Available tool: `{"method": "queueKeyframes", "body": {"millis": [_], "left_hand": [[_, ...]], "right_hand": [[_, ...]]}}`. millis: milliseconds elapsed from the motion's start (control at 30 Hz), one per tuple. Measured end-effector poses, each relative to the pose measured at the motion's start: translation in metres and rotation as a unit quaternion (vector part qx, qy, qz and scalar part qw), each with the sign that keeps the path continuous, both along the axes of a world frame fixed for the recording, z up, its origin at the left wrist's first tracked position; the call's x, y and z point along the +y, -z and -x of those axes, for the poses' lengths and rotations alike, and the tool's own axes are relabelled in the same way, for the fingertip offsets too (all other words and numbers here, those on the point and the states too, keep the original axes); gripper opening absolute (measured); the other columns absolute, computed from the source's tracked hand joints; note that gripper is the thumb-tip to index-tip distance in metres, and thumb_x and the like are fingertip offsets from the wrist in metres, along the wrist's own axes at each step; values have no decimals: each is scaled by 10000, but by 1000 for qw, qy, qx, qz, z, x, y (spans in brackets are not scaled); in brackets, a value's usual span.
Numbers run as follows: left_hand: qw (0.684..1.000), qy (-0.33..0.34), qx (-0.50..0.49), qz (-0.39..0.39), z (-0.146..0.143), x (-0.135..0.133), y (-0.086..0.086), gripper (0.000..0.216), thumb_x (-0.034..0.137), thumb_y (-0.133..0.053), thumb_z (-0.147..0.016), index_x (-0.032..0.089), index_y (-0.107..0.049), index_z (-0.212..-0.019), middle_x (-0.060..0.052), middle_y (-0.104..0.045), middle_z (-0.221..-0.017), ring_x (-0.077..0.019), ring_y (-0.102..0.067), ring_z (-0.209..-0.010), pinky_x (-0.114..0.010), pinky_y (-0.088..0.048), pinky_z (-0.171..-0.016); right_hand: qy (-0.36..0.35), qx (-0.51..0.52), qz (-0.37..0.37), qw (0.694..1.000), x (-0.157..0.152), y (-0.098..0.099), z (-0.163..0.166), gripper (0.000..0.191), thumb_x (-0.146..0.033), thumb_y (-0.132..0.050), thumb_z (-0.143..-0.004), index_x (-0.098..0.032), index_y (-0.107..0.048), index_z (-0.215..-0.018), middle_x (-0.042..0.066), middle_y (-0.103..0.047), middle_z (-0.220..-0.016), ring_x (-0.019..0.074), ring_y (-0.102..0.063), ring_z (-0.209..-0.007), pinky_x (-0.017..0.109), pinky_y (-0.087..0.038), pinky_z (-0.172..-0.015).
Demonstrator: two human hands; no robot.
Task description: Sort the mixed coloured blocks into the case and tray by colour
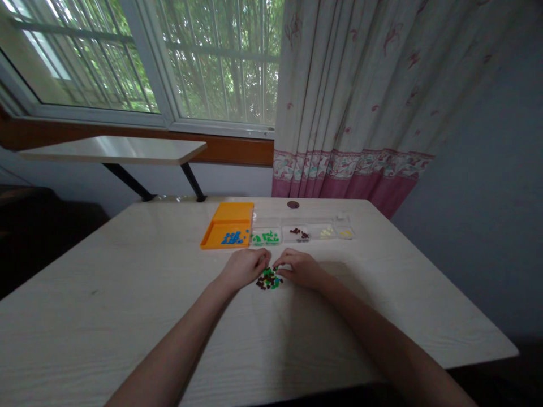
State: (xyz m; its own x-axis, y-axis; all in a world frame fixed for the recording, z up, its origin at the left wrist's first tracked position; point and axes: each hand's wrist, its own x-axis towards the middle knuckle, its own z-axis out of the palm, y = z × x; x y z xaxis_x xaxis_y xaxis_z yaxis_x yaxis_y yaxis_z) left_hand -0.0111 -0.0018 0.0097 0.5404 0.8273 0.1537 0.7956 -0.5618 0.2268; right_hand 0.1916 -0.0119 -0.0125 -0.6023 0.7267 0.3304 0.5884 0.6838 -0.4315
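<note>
A small mixed pile of brown, green and a few blue and pale pieces (268,281) lies on the table between my hands. My left hand (242,268) is closed at the pile's upper left, fingers curled in; what they hold, if anything, is hidden. From the right, my right hand (300,268) reaches to the pile's edge with thumb and fingers nearly together; any piece in that pinch is too small to make out. Just beyond the hands, an open orange case (207,242) contains blue pieces (233,237). Beside it, clear boxes hold green pieces (265,236) and brown pieces (299,232).
Further right, more clear boxes contain pale yellow pieces (326,232) and yellow pieces (346,233). A round dark disc (293,204) is at the table's (148,271) back edge. A raised shelf (114,149) on black supports stands at the back left, near a window and curtain (339,113).
</note>
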Motion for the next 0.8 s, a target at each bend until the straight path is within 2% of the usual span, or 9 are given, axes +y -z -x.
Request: {"method": "queueKeyframes", "body": {"millis": [167, 533, 700, 800], "left_hand": [[1000, 6, 1, -2, -1, -1, 0, 227, 281, -371, -816, 220, -587, -850, -15, -650, -732, -156, -596, -682, -209, -344, -572], [1000, 1, -5, 7, -2, -1, 0, 231, 292, -376, -820, 220, -593, -855, -14, -647, -708, -155, -595, -680, -206, -338, -562], [1000, 7, -8, 7, -2, -2, 0, 230, 298, -375, -822, 224, -589, -856, -6, -642, -693, -149, -588, -654, -207, -328, -553], [1000, 7, -5, 1, -3, -1, 1, 240, 300, -364, -827, 223, -590, -846, -13, -649, -719, -150, -591, -664, -210, -330, -558]], "right_hand": [[1, 18, 5, 1000, 0, 3, 2, 146, -248, -600, -750, -223, -628, -890, 11, -583, -870, 112, -559, -799, 200, -412, -730], [51, 1, -28, 998, 3, 6, -2, 153, -202, -557, -755, -217, -615, -896, 18, -589, -870, 116, -555, -760, 211, -416, -699], [107, -9, -41, 993, 3, 5, -1, 166, -189, -506, -791, -207, -595, -930, 26, -590, -859, 119, -552, -764, 219, -407, -705], [139, -21, -44, 989, 1, 3, 1, 125, -279, -541, -784, -203, -599, -864, 17, -581, -795, 119, -545, -715, 220, -396, -671]]}}
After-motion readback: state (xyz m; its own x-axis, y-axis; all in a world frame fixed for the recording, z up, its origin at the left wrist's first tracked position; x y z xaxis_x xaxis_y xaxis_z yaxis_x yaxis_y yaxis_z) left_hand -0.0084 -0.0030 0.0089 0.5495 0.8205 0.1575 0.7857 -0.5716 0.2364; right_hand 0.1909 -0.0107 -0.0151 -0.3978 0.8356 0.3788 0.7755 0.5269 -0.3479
